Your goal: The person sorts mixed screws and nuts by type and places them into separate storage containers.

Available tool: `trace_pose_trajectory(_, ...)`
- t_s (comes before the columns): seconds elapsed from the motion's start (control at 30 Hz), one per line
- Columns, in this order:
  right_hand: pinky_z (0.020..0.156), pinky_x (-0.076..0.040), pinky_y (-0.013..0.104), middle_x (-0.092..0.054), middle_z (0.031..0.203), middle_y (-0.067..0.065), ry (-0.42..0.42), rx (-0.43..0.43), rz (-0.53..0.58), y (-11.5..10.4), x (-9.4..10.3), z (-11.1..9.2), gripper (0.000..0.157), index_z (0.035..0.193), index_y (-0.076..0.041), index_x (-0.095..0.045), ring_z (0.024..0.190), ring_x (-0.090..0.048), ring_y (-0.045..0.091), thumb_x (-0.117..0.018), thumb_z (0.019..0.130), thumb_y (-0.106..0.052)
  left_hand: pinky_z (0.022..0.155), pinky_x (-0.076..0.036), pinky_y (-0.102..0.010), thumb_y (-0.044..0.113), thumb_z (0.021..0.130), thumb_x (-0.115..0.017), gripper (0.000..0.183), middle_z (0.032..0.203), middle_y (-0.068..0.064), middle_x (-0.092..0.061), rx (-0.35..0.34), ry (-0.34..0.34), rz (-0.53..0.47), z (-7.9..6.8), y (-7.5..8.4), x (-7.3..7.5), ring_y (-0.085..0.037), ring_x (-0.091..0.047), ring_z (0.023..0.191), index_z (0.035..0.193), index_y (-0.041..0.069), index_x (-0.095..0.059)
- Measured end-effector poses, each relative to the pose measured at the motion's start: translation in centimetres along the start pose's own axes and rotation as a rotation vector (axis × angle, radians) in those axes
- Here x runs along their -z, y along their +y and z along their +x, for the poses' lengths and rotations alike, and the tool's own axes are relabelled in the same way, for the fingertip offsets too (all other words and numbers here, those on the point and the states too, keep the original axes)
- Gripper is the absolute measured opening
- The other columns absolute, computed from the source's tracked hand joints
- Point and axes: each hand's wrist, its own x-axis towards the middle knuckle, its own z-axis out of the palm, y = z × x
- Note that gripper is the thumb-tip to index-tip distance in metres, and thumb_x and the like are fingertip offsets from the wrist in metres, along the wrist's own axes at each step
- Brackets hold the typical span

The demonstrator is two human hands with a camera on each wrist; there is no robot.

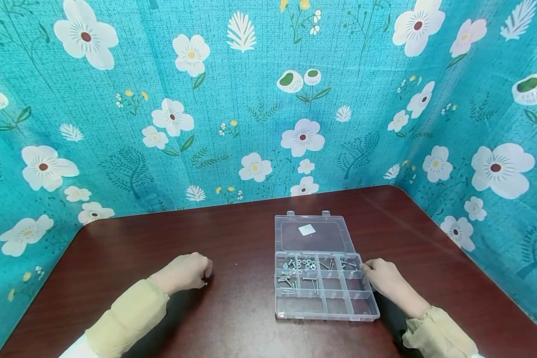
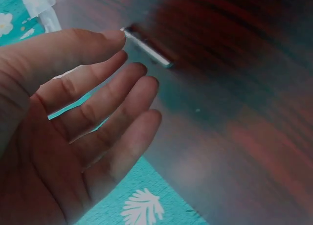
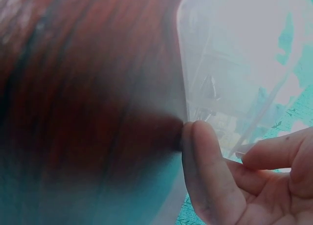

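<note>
My left hand [image 1: 185, 272], over the left half of the table, pinches a short silver bolt [image 2: 151, 50] at the tips of thumb and index finger. The left wrist view shows its shank pointing away from the thumb, while the other fingers are loosely bent. A clear plastic compartment box [image 1: 302, 315] lies with its lid [image 1: 313, 234] folded back. My right hand [image 1: 387, 278] holds its right side wall, thumb on the inner side and fingers [image 3: 208, 156] along the outside. Bolts [image 1: 286, 282] and nuts [image 1: 308, 263] fill several compartments in the far and middle rows.
The dark red-brown table [image 1: 232, 318] has rounded far corners. A blue flowered cloth [image 1: 223, 124] hangs along its back and sides. On the lid lies a small white label [image 1: 307, 229]. One tiny pale speck [image 1: 236, 264] shows between left hand and box.
</note>
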Motion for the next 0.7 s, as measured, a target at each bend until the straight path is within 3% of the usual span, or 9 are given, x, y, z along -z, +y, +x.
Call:
trace_pose_trajectory(0.2, 0.047, -0.036, 0.028, -0.041, 0.05, -0.001, -0.002, -0.015, 0.013, 0.0, 0.0, 0.0, 0.029, 0.07, -0.002, -0.057, 0.048, -0.042, 0.014, -0.043, 0.091, -0.016, 0.05, -0.042, -0.024, 0.0, 0.068, -0.074, 0.018, 0.063, 0.006, -0.051, -0.032, -0.007, -0.02, 0.2, -0.6, -0.7, -0.011, -0.044, 0.053, 0.068, 0.012, -0.061)
trace_pose_trajectory(0.5, 0.049, -0.039, 0.029, -0.052, 0.057, 0.001, 0.001, -0.011, 0.002, -0.1, 0.0, 0.1, 0.029, 0.08, 0.003, -0.062, 0.051, -0.045, 0.014, -0.043, 0.091, -0.015, 0.045, -0.035, -0.022, 0.006, 0.064, -0.072, 0.022, 0.053, 0.009, -0.044, -0.157, -0.051, -0.071, 0.5, -0.4, -1.4, -0.005, -0.036, 0.047, 0.06, 0.016, -0.052)
trace_pose_trajectory(0.7, 0.048, -0.039, 0.029, -0.054, 0.058, 0.001, 0.008, -0.01, 0.005, -0.1, -0.1, 0.1, 0.029, 0.081, 0.004, -0.063, 0.051, -0.046, 0.014, -0.043, 0.091, -0.015, 0.041, -0.032, -0.019, 0.003, 0.067, -0.066, 0.019, 0.049, 0.009, -0.045, -0.199, -0.134, -0.262, 0.7, 0.7, -1.4, -0.003, -0.038, 0.041, 0.062, 0.015, -0.052)
